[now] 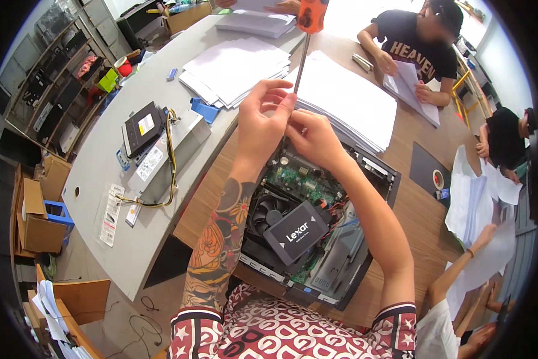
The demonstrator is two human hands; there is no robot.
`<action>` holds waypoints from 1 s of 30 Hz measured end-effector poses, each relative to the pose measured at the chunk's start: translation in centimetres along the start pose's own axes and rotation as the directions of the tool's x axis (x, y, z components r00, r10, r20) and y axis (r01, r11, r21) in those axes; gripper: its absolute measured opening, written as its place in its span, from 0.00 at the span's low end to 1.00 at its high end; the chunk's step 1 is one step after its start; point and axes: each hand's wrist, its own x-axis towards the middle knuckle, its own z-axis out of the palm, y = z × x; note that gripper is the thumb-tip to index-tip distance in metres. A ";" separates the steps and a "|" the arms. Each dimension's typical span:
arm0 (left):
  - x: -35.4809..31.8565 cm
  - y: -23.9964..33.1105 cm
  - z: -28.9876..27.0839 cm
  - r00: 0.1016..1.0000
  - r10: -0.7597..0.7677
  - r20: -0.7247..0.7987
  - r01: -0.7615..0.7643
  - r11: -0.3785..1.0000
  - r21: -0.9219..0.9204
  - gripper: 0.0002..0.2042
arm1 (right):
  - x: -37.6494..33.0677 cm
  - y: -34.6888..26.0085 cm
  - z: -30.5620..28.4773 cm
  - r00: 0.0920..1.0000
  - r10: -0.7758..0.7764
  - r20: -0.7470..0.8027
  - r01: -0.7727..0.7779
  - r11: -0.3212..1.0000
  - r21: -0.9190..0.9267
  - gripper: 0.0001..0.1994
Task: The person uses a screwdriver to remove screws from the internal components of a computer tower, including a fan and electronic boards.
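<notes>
- Both hands, left hand (262,117) and right hand (314,139), pinch the screwdriver (302,49) shaft above the open computer case (341,263).
- Black solid-state drive (296,232) lies loose over the fan (268,213); paper stacks (353,102) crowd behind.

Cardboard boxes (38,206), brown, open-flapped, on the floor off the grey worktop's left edge. Another brown box (187,17) at the worktop's far end. White rectangular label (146,124) on the black optical drive. Long white label strip (110,214) near the worktop's near-left edge.

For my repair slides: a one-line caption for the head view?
Both hands, left hand and right hand, grip a screwdriver above an open computer case.
</notes>
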 end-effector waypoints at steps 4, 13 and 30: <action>-0.1 0.0 -0.1 0.994 -0.036 0.100 0.036 0.999 0.000 0.08 | -0.1 -0.3 -0.1 1.000 -0.003 -0.006 0.003 1.000 0.001 0.10; 0.1 -0.6 -0.1 0.991 -0.030 0.129 0.024 0.998 0.050 0.08 | 0.0 0.0 0.2 1.000 -0.001 0.006 0.001 1.000 0.005 0.10; 0.2 -0.5 -0.2 0.997 -0.001 0.071 -0.010 0.989 0.147 0.08 | -0.2 0.5 0.4 0.999 -0.007 0.040 0.008 1.000 -0.012 0.12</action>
